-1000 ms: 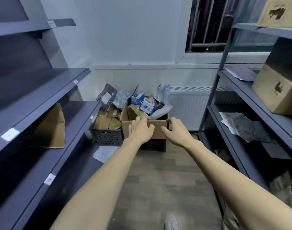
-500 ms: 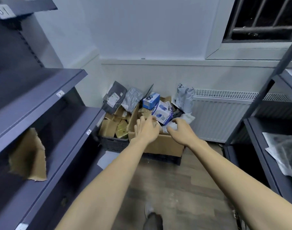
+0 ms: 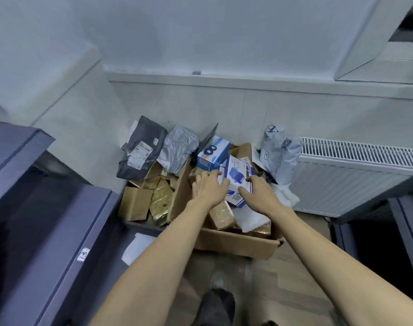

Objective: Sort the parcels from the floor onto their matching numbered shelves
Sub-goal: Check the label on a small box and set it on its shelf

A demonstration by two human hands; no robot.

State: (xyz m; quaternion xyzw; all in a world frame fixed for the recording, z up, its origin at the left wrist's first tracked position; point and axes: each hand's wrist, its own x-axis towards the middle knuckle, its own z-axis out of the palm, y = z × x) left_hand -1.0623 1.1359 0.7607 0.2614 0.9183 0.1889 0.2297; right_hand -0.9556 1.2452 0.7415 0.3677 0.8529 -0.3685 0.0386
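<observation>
Two hands now on one parcel: left hand and right hand flank the white-and-blue box lying tilted on top of the heap in the cardboard carton, toward its far side. A second ago both hands were only at the carton's near rim; since then they have crossed over it and the view has dropped closer to the floor

Left fingers lie spread on the box's left edge. Right fingers curl over its right edge. Looks like a grasp just forming, box not yet lifted clear, judging by how it rests on the parcels under it

Meaning for the task: first pick from this carton is chosen; lift comes next, then reading its number

Hard to make out:
- any shelf number on the held box; print too blurred
- a second blue box just behind shows a large "8"
- label on the left shelf's front edge, unreadable
- thumbs of both hands hidden
- the carton's lower layers, buried
- right shelving cut off at the frame edge
</observation>
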